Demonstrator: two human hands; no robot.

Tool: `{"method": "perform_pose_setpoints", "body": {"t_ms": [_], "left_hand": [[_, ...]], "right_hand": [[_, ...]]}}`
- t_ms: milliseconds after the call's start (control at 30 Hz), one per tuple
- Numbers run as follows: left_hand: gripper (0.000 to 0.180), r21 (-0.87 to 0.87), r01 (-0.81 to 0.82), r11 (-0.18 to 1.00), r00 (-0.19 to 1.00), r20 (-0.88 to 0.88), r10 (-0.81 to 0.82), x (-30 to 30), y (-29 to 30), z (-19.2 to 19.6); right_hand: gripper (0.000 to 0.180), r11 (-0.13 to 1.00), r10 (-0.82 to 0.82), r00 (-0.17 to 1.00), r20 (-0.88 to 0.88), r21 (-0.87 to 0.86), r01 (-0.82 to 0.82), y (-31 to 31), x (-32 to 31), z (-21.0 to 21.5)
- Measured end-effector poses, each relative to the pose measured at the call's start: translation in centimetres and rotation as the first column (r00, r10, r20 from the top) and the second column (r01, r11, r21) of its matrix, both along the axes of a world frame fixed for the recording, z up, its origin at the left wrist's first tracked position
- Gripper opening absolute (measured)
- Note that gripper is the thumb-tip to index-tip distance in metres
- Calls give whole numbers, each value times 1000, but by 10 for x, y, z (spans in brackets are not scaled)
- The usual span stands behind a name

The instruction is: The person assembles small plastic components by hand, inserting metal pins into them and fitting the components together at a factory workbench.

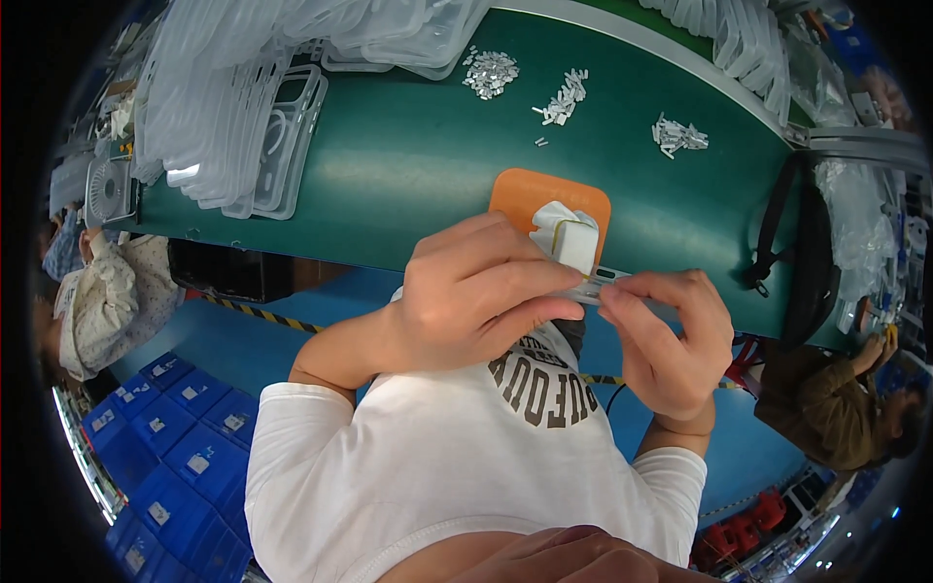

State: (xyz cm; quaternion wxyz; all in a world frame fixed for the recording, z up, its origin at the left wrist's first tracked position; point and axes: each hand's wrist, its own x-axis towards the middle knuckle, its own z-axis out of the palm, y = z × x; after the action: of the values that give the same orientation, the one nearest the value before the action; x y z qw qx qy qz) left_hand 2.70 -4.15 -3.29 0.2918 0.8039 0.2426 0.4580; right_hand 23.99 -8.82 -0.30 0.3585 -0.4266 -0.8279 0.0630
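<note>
My left hand (476,287) and my right hand (675,335) meet in front of me at the table's near edge. Both pinch a clear plastic piece (608,275) with slots in it, one hand at each side; the fingers cover much of it. Just beyond my fingertips, a white block (575,245) with a yellow band and crumpled white material around it sits on an orange mat (525,189). Three piles of small silvery pieces lie farther back: a left pile (491,75), a middle pile (564,100) and a right pile (678,136).
Stacked clear plastic trays (219,126) fill the green table's (398,146) left side. A black bag (812,257) with a strap lies at the right. Blue bins (185,447) stand lower left. One person (112,291) is at far left, another (826,403) at far right.
</note>
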Motion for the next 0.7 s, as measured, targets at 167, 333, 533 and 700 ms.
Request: {"method": "perform_pose_setpoints", "body": {"t_ms": [167,333,533,700], "left_hand": [[36,-15,7,1000,1000,3,-7,1,0,0],[35,-29,0,1000,1000,1,0,3,0,-1],[33,-66,-7,998,1000,7,8,6,0,-2],[33,-62,-23,998,998,51,26,8,-4,-9]], "right_hand": [[31,1000,-16,1000,-22,-14,16,-2,-1,0],[31,999,-34,999,-25,-40,33,-3,0,-2],[32,995,-21,1000,2,-99,21,-2,-1,3],[31,991,11,999,46,-132,-5,-1,-2,10]]}}
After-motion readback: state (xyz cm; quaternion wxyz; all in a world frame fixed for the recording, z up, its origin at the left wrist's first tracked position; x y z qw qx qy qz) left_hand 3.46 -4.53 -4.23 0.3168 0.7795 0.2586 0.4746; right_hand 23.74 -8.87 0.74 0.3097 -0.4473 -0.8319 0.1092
